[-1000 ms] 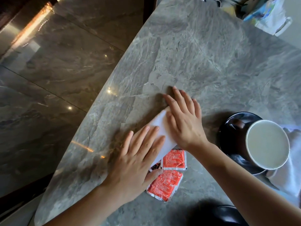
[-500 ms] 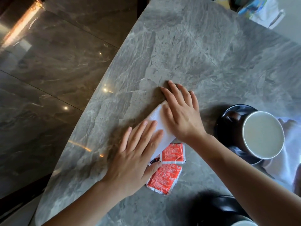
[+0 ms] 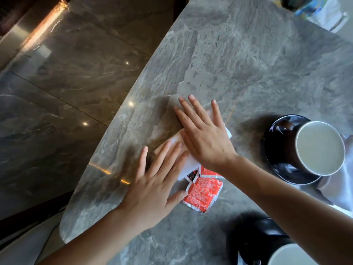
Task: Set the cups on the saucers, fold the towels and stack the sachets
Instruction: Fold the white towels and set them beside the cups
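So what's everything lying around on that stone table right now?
towel: one, white, flat on the table under both hands, only partly seen
sachets: two seen, red, at the towel's near end, one partly under the right wrist
cup: one whole, dark outside, pale inside, on a saucer at right
saucer: one, black, glossy, under that cup
second cup: pale rim only, bottom edge, on something black
white cloth: one, far right, partly under the saucer
colourful package: top right corner, blurred
table: one, grey stone
left hand: flat, fingers spread, pressing the towel
right hand: flat, pressing the towel's far part
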